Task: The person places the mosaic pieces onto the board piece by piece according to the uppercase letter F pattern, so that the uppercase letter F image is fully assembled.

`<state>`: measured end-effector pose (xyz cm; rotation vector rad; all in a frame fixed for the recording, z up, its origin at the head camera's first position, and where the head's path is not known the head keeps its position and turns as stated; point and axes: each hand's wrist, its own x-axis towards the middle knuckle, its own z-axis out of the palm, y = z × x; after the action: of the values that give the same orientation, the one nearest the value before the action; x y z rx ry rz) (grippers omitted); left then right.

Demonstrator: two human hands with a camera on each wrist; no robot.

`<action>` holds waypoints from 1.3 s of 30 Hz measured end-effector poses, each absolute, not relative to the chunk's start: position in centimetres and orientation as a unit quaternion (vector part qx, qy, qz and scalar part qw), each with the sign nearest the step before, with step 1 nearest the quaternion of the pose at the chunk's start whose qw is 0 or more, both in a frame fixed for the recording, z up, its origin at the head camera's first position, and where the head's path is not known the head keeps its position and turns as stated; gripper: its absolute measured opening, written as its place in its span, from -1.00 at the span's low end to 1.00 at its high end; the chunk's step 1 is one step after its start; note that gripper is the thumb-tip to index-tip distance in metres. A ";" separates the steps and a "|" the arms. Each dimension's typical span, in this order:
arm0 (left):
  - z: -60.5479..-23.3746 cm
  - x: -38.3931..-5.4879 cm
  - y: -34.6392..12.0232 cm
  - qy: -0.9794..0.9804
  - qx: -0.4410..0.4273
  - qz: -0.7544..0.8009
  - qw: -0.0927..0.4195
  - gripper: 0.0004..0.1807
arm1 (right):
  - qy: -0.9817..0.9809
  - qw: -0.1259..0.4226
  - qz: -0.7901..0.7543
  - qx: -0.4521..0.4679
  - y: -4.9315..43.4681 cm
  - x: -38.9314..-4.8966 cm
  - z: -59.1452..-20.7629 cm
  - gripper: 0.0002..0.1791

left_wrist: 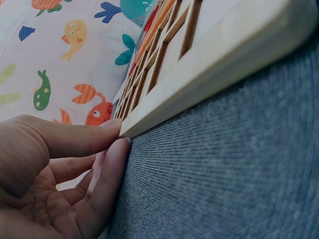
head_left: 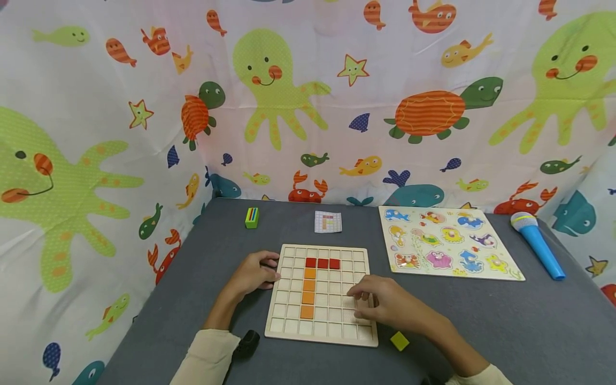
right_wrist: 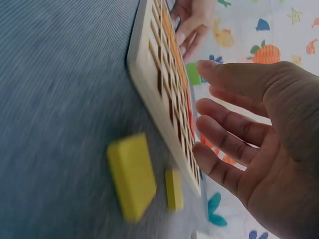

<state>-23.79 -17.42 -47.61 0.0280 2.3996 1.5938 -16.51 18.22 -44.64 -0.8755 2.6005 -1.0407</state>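
A square wooden grid board (head_left: pixel 289 329) lies flat on the table, holding a row of red tiles (head_left: pixel 323 263) and a column of orange tiles (head_left: pixel 308 298). My left hand (head_left: pixel 254 274) pinches the board's left edge between thumb and finger, seen close in the left wrist view. Above the right side of the board hovers my right hand (head_left: pixel 392 302), fingers loosely bent with nothing between them. Two yellow blocks (right_wrist: pixel 132 177) lie beside the board in the right wrist view; just one yellow block (head_left: pixel 399 340) shows in the head view, the other being hidden by the right hand.
Behind the board stand a small green box (head_left: pixel 252 218) with coloured bars and a pattern card (head_left: pixel 328 222). A sea-animal puzzle board (head_left: pixel 452 243) lies at the back right, next to a blue toy microphone (head_left: pixel 538 246). Printed cloth (head_left: pixel 313 117) walls the table in.
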 end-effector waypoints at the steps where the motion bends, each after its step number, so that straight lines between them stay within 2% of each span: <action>1: -47.6 -23.8 -17.4 0.826 0.010 0.548 0.130 -0.43 | 0.882 0.102 -0.353 -0.295 18.6 -16.4 -44.7 -0.64; 16: -47.7 -23.7 -17.5 0.825 0.008 0.551 0.128 -0.43 | 0.897 0.108 -0.343 -0.257 22.7 -15.6 -45.2 -0.59; 39: -47.2 -23.5 -17.2 0.829 0.004 0.545 0.126 -0.43 | 0.908 0.126 -0.332 -0.222 23.6 -15.6 -45.3 -0.59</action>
<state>-23.51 -17.25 -47.24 0.0104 2.4134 1.5884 -15.59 23.62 -45.26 -0.6460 2.6455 -0.9658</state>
